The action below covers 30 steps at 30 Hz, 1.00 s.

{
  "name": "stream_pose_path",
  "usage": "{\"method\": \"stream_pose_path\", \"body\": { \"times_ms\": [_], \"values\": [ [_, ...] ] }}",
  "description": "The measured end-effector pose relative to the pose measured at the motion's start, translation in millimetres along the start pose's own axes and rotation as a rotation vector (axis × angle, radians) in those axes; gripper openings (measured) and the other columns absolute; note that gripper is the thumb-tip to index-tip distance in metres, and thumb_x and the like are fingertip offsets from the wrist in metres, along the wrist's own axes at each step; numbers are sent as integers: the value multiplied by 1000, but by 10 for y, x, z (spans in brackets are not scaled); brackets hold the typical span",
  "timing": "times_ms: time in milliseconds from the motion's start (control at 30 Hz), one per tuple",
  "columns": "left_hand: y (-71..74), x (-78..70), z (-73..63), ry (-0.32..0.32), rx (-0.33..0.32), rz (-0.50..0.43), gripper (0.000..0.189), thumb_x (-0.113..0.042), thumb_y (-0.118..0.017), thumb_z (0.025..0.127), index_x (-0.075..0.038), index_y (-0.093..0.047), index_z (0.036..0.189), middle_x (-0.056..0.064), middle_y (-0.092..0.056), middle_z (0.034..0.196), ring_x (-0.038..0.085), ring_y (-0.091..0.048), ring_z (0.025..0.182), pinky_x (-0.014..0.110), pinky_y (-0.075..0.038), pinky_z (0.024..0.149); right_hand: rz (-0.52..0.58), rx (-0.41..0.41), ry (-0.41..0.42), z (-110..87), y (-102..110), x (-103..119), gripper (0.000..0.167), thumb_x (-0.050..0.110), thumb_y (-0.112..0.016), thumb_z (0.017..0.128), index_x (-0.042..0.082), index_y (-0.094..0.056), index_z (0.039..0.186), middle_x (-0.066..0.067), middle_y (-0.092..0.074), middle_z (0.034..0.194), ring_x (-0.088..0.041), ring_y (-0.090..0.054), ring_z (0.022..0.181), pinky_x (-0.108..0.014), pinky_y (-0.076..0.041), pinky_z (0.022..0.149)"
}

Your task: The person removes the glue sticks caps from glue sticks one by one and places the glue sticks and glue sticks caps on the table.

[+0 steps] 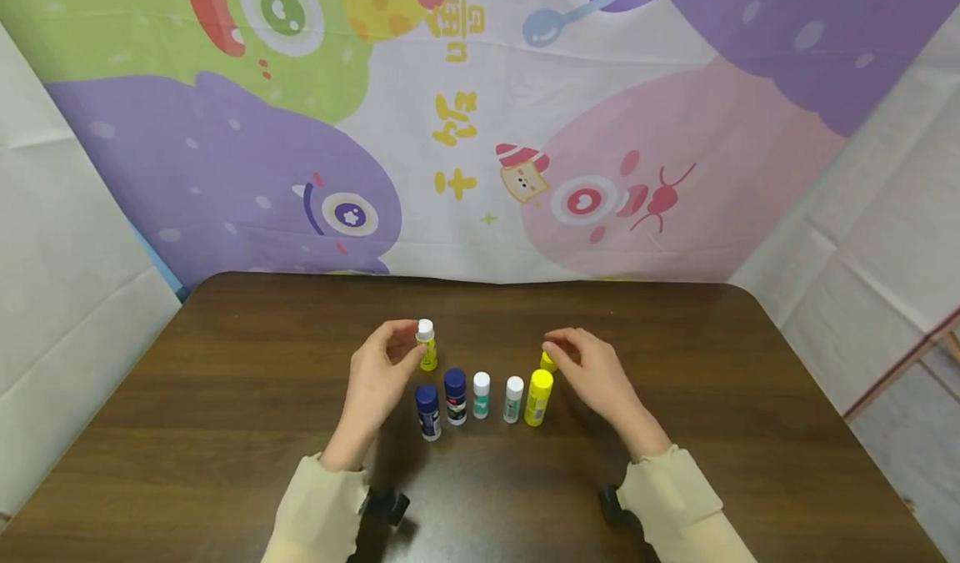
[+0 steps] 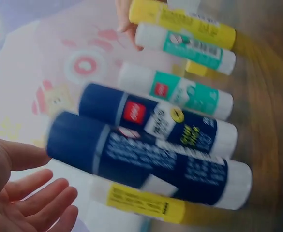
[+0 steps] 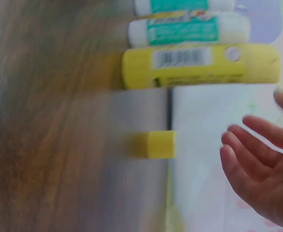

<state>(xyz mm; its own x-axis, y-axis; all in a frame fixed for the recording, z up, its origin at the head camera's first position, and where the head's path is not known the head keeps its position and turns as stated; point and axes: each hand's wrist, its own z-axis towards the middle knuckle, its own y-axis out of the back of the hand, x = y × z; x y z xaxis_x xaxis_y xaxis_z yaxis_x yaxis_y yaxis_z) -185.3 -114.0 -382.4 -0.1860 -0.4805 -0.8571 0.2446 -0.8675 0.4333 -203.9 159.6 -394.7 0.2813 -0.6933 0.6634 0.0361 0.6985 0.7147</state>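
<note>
My left hand (image 1: 382, 367) is beside a yellow glue stick (image 1: 427, 354) with a white cap, standing upright; its fingers look loosely spread in the left wrist view, without a clear grip. My right hand (image 1: 594, 371) hovers by a short yellow cap-like piece (image 3: 161, 144) on the table, with its relaxed fingers apart from it in the right wrist view. Nearer stand two navy glue sticks (image 1: 428, 413), two small white-and-green glue sticks (image 1: 481, 396) and a large yellow glue stick (image 1: 538, 398), all upright.
The brown wooden table (image 1: 262, 363) has rounded far corners. Behind it hangs a cartoon-printed cloth (image 1: 465, 238), with white cloth (image 1: 67, 296) at the sides. Black bands (image 1: 386, 506) show by the sleeves.
</note>
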Motion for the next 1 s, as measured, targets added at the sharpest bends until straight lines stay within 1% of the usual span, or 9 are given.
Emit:
{"method": "stream_pose_path", "body": {
  "times_ms": [100,167,267,367,500,633,700,867,1000],
  "values": [
    [3,-97,-49,-30,40,-2,30,-10,-69,79,-3,-61,107,12,-64,106,26,-61,96,39,-49,82,57,54,9,-59,32,87,39,41,-59,85,12,-61,112,-1,-63,101,-16,-59,86,-33,-49,76],
    [-4,-163,-82,-41,77,10,29,-14,-70,79,-5,-62,106,10,-64,107,24,-61,96,38,-49,83,71,87,12,-92,44,142,43,43,-63,82,13,-61,112,0,-63,103,-17,-59,88,-33,-49,77],
    [-27,-252,-131,-70,129,55,29,-18,-70,79,-8,-62,106,8,-64,107,24,-61,97,39,-49,83,48,113,18,-129,49,205,44,41,-69,77,14,-61,111,1,-63,102,-16,-58,87,-31,-48,75],
    [-60,-321,-183,-125,150,114,30,-19,-71,78,-10,-63,106,6,-64,106,22,-60,97,37,-48,83,11,122,30,-166,53,242,44,35,-73,75,12,-61,110,0,-62,100,-14,-57,84,-29,-49,73],
    [-116,-370,-242,-211,176,178,33,-20,-73,77,-11,-63,107,2,-64,104,18,-59,91,35,-47,79,-23,124,61,-198,57,252,44,28,-76,72,9,-61,109,-1,-62,98,-12,-57,79,-25,-49,69],
    [-175,-397,-279,-271,224,217,35,-22,-72,78,-10,-62,108,1,-63,105,18,-60,92,35,-47,79,-46,124,89,-206,62,254,43,24,-78,71,8,-62,107,1,-61,93,-10,-57,75,-24,-49,68],
    [-201,-399,-289,-294,236,234,35,-23,-72,78,-10,-62,108,1,-63,106,17,-60,97,34,-47,82,-57,128,94,-207,69,263,41,22,-78,70,8,-62,105,2,-61,91,-9,-57,75,-24,-49,68],
    [-248,-406,-306,-334,255,252,35,-23,-72,77,-11,-62,108,0,-62,105,13,-59,93,33,-47,79,-78,131,117,-214,92,298,31,16,-77,71,8,-64,98,2,-60,87,-9,-58,73,-23,-49,67],
    [-271,-424,-322,-334,272,272,36,-26,-71,78,-11,-62,109,-2,-61,106,13,-58,93,33,-47,79,-92,118,126,-231,109,319,25,13,-76,72,9,-65,93,2,-60,84,-8,-57,71,-21,-48,65]
  ]
}}
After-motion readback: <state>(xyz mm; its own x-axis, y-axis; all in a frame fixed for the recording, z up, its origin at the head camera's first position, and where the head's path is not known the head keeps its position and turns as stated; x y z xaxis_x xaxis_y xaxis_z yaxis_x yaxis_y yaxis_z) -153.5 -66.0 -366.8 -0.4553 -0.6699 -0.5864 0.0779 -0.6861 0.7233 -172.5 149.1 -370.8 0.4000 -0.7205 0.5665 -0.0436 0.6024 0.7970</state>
